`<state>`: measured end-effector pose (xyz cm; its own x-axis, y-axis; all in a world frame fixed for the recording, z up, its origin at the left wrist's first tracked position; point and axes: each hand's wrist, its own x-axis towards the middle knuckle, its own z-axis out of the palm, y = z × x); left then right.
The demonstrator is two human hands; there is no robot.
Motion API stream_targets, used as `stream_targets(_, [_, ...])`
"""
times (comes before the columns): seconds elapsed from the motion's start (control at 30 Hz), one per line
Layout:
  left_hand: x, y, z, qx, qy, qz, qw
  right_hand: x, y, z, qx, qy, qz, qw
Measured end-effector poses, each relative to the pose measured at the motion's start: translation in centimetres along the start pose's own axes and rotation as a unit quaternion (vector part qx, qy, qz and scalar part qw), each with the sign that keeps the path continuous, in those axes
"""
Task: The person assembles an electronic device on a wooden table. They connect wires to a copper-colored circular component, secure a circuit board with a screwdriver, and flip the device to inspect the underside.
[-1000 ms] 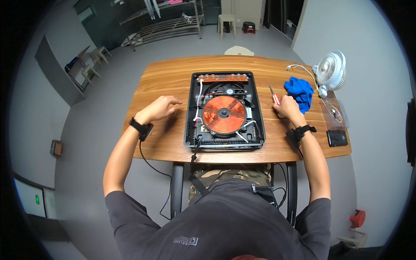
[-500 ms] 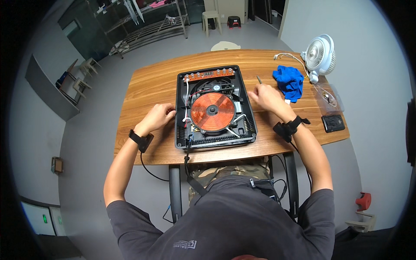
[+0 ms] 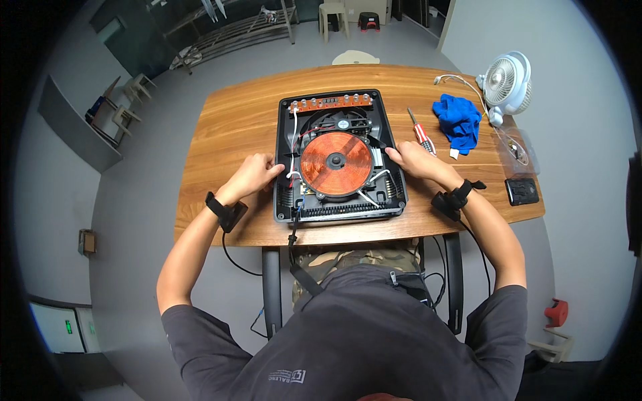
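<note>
An opened induction cooker (image 3: pixel 394 194) lies on the wooden table before me, its black lower shell holding a round copper coil (image 3: pixel 317 150). Along the far end of the shell runs an orange circuit board (image 3: pixel 314 103). My left hand (image 3: pixel 253 175) grips the shell's left wall, thumb over the rim and fingers mostly hidden outside. On the opposite wall, my right hand (image 3: pixel 416 162) has its thumb at the rim, the other fingers curled down out of sight. Just beyond the right hand lies a screwdriver (image 3: pixel 421 134) with a red and white handle.
At the right of the table (image 3: pixel 227 134) are a crumpled blue cloth (image 3: pixel 458 120), a white fan (image 3: pixel 507 85), a clear plastic tray (image 3: pixel 528 167) with small parts, and a black flat case (image 3: pixel 521 192). The cooker's black cord (image 3: pixel 293 237) hangs over the front edge.
My left thumb has come over the cooker's left rim, and my right hand has closed in on the right wall. The screwdriver's handle, hidden behind my right hand before, now shows.
</note>
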<state>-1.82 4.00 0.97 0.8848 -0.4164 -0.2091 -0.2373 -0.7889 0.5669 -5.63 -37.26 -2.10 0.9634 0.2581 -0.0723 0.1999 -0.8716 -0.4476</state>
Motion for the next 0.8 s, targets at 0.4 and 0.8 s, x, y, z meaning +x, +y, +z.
stream_targets(0.4, [-3.2, 1.9, 1.7, 0.046, 0.146, 0.103, 0.983, 0.2, 1.3, 0.8, 0.113, -0.048, 0.002, 0.992])
stream_targets(0.8, [-5.0, 5.5, 2.7, -0.026, -0.010, 0.120, 0.992, 0.0, 1.3, 0.8, 0.093, -0.026, -0.015, 0.995])
